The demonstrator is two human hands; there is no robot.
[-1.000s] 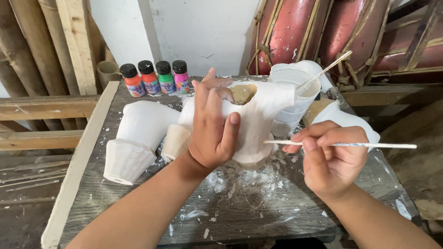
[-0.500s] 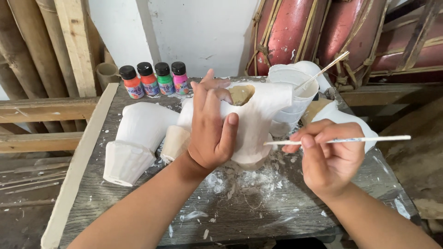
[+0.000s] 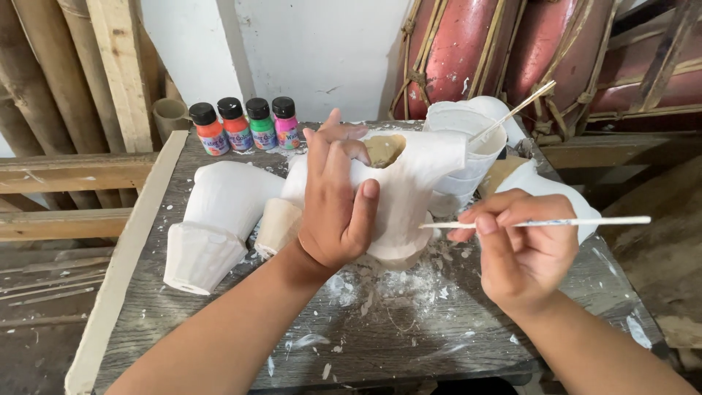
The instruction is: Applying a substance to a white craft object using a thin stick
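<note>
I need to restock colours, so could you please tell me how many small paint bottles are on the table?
4, in a row at the table's far edge: orange, red-orange, green, pink. Others may be hidden behind the white pot.

- Your pot [image 3: 409, 190]: white coat, tan unpainted clay at the inner rim.
- Your brush [image 3: 541, 221]: white handle.
- Paint bottles [image 3: 245, 126]: black caps; orange, red-orange, green, pink contents.
- Table [image 3: 219, 329]: grey wood, white flecks.
- Upturned pots [image 3: 216, 227]: white.
- Drums [image 3: 468, 51] behind: dark red.
</note>
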